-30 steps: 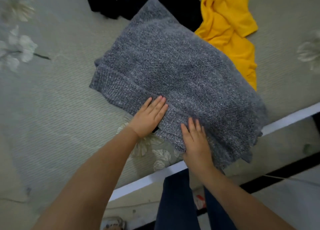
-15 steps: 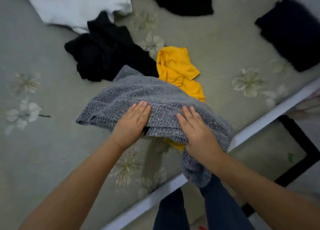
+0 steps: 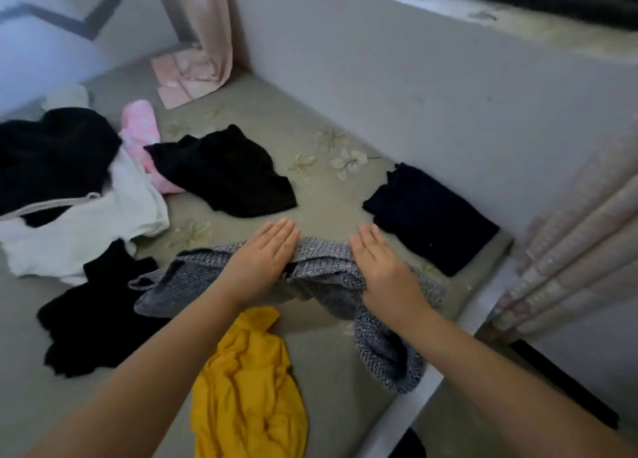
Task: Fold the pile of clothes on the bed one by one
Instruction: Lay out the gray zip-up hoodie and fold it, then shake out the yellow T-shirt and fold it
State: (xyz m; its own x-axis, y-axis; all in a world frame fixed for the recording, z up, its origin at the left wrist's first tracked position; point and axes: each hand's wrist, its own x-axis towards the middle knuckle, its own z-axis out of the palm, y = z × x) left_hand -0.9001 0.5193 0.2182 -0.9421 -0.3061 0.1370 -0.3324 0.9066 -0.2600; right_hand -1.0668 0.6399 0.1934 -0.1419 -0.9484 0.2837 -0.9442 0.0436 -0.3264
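Now both hands — left hand [image 3: 264, 260] and right hand [image 3: 381, 267] — lie flat with straight fingers on the grey knitted sweater [image 3: 324, 278], which is on the bed [image 3: 321, 188] near its edge. Beside it lie a yellow shirt [image 3: 248, 388] and a folded dark garment [image 3: 431, 216] by the wall [image 3: 431, 95]; pale curtains [image 3: 580, 250] hang at right.

A plain grey wall [image 3: 431, 88] runs behind — pink curtains [image 3: 210, 26] hang at its far corner and right.

Grey knit sweater [image 3: 324, 260], yellow shirt [image 3: 248, 388]
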